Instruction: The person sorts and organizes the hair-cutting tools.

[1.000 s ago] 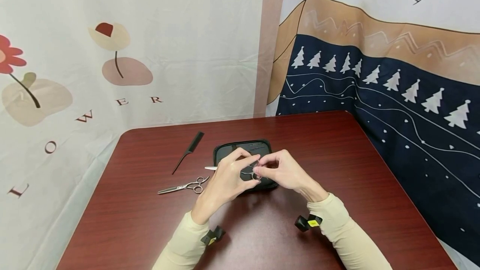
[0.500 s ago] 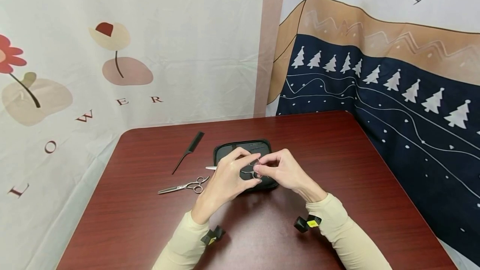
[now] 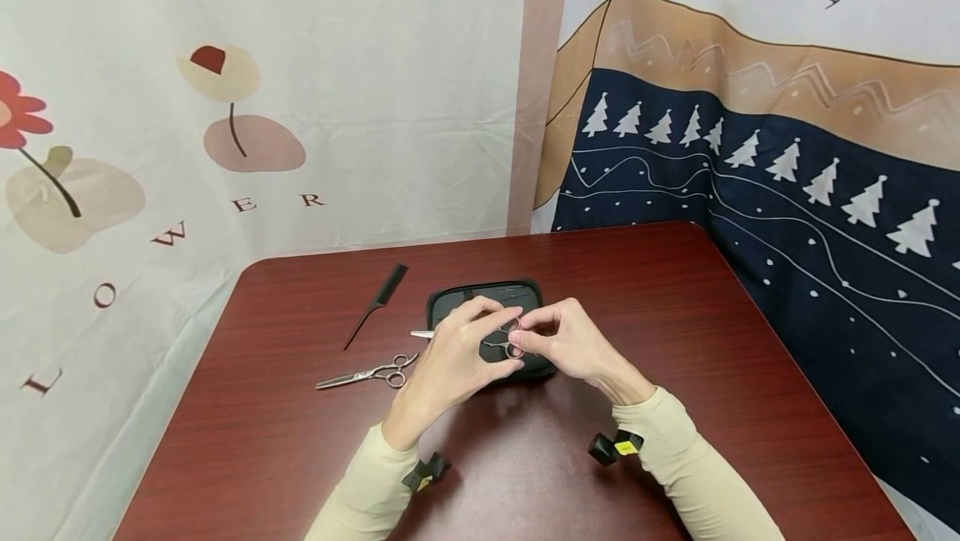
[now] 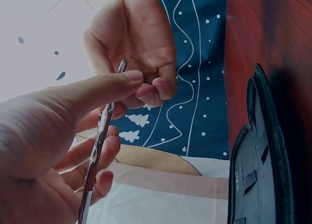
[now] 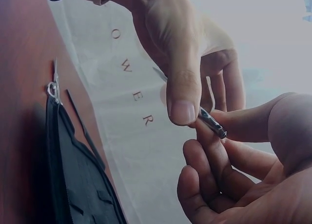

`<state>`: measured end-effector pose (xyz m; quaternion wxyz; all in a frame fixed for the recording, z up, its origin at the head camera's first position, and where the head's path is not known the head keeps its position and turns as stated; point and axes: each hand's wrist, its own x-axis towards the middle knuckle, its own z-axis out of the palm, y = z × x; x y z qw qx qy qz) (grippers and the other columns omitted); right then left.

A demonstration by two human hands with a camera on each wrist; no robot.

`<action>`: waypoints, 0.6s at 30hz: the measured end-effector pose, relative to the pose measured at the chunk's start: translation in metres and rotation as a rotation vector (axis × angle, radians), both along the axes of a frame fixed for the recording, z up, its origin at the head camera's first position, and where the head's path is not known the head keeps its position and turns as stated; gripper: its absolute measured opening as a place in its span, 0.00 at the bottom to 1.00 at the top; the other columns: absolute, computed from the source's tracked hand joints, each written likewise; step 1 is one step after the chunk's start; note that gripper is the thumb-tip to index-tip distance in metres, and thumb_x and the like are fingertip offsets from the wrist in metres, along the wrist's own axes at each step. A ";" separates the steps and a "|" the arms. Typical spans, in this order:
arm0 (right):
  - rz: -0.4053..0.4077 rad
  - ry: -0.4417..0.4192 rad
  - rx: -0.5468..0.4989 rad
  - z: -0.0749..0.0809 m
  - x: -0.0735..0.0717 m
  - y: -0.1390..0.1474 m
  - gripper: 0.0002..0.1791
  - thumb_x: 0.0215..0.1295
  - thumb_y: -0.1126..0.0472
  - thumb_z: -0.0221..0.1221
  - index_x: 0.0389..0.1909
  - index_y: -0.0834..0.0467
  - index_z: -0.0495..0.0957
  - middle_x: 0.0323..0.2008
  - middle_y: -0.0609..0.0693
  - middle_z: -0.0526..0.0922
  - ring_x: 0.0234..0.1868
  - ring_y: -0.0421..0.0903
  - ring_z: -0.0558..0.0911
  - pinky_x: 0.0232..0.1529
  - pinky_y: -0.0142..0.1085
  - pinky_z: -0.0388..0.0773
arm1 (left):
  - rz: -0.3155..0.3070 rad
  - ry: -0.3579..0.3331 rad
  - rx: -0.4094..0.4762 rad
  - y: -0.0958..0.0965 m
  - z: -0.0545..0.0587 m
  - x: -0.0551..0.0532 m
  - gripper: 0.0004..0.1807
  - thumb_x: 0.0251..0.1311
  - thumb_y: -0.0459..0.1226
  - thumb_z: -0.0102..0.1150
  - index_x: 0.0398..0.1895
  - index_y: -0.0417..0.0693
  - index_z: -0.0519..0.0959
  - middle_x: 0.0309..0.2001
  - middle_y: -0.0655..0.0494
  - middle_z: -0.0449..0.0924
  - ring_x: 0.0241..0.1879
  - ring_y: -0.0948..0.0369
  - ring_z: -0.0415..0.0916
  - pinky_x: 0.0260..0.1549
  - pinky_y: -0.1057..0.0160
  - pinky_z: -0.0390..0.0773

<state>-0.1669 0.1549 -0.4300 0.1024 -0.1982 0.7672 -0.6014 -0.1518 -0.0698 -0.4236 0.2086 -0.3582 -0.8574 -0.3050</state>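
A pair of silver hair scissors (image 3: 492,345) is held up between both hands, over the black zippered case (image 3: 540,371) in the head view. My left hand (image 3: 448,358) holds it around the middle, with the blade tips poking out to the left beyond the fingers. In the left wrist view the scissors (image 4: 97,148) appear edge-on, running between thumb and fingers. My right hand (image 3: 573,345) pinches the finger rings at the right end. The right wrist view shows the handle end of the scissors (image 5: 213,122) at the right fingertips; the left hand hides most of the blades.
A second pair of scissors (image 3: 365,376), with a toothed blade, lies on the dark red table (image 3: 645,291) left of the case. Behind it rests a black tail comb (image 3: 388,287). Printed curtains (image 3: 390,107) hang along the table's back and right sides.
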 end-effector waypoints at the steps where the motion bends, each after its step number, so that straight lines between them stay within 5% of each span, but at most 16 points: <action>1: -0.004 -0.001 0.001 0.000 0.000 0.000 0.06 0.76 0.64 0.71 0.39 0.61 0.95 0.31 0.55 0.94 0.36 0.50 0.91 0.40 0.34 0.87 | 0.009 -0.002 -0.011 0.000 0.000 0.001 0.38 0.45 0.41 0.95 0.64 0.48 0.91 0.54 0.53 0.89 0.51 0.55 0.88 0.53 0.54 0.88; 7: -0.023 -0.003 0.015 0.000 -0.001 0.004 0.07 0.76 0.62 0.71 0.40 0.60 0.95 0.33 0.62 0.93 0.37 0.47 0.90 0.38 0.31 0.85 | 0.043 0.004 -0.056 -0.003 0.003 0.001 0.46 0.43 0.48 0.96 0.70 0.51 0.87 0.62 0.52 0.89 0.53 0.53 0.87 0.54 0.49 0.86; 12: -0.043 -0.006 0.029 0.002 -0.003 0.007 0.07 0.76 0.62 0.71 0.41 0.60 0.95 0.33 0.64 0.93 0.35 0.43 0.90 0.38 0.32 0.85 | 0.057 -0.001 -0.045 -0.007 0.006 -0.002 0.52 0.41 0.50 0.97 0.75 0.52 0.83 0.68 0.50 0.86 0.65 0.50 0.86 0.65 0.42 0.85; 18: -0.057 0.010 0.042 0.007 -0.006 0.015 0.07 0.75 0.62 0.71 0.42 0.61 0.95 0.32 0.58 0.94 0.36 0.45 0.91 0.38 0.34 0.85 | 0.005 0.006 -0.016 -0.019 0.011 -0.009 0.57 0.43 0.50 0.96 0.80 0.50 0.78 0.74 0.48 0.81 0.76 0.48 0.78 0.75 0.36 0.78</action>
